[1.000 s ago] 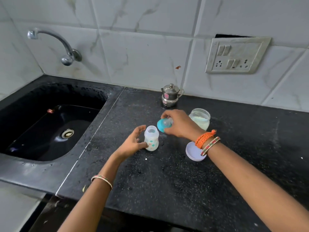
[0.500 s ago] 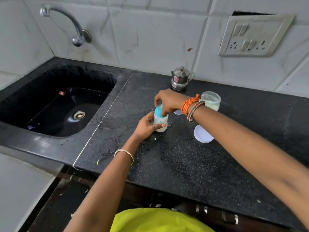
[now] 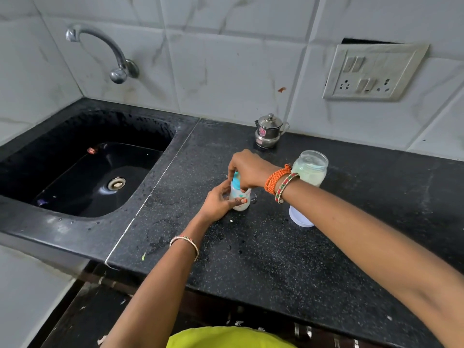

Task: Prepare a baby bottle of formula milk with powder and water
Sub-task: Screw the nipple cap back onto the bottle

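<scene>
The right hand (image 3: 247, 169) comes down from above with its fingers curled over the teal cap (image 3: 236, 180) on top of the baby bottle (image 3: 239, 198), thumb and fingertips pinching the cap's sides so that most of it is hidden under the palm. The left hand (image 3: 219, 203) grips the bottle's body from the 9 o'clock side, its fingers wrapped around the front of the body, one orange-painted nail showing low on the front. The bottle stands upright on the black speckled counter (image 3: 263, 259), between the two hands.

At 3 o'clock from the bottle, partly hidden by the right wrist, stands an open glass jar (image 3: 311, 170) of pale powder; its white lid (image 3: 300, 218) lies flat on the counter at about 4 o'clock. A small steel pot (image 3: 268, 131) with a lid sits at 1 o'clock, against the tiled wall. The black sink (image 3: 95, 172) lies well off at 9 o'clock.
</scene>
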Available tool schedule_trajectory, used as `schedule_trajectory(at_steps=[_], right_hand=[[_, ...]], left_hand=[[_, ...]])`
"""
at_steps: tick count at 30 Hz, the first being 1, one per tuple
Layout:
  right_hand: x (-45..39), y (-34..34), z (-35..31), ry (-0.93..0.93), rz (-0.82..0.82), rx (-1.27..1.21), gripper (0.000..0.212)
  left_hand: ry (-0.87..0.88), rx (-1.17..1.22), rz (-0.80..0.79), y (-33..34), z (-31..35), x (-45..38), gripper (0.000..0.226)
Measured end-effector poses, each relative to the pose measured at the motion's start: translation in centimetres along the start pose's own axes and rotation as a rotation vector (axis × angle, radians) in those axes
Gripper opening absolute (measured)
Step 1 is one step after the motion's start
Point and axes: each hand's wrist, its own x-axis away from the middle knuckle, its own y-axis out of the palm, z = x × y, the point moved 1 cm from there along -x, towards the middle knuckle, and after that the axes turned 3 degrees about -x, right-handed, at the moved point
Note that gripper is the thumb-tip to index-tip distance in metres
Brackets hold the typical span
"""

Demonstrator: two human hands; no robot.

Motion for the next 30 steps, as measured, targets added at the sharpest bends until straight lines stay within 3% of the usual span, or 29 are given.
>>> schedule_trajectory(at_steps=[7, 12, 20, 30], right_hand=[[-0.5, -0.2, -0.9, -0.003, 0.058, 0.132, 0.043], [-0.4, -0.4, -0.5, 0.065, -0.119, 0.165, 0.058], [-0.7, -1.2, 0.9, -0.175, -0.181, 0.133, 0.046], [-1.0, -1.7, 2.0, -0.309, -0.109, 0.113, 0.041]], left_hand=[[-0.006, -0.036, -0.022, -0.1, -0.4, -0.2, 0.057], [0.012, -0.052, -0.018, 0.0, -0.4, -0.2, 0.049], [-0.015, 0.001, -0.056, -0.3, -0.4, -0.4, 0.064], [0.006, 0.017, -0.079, -0.3, -0.6, -0.6, 0.055]])
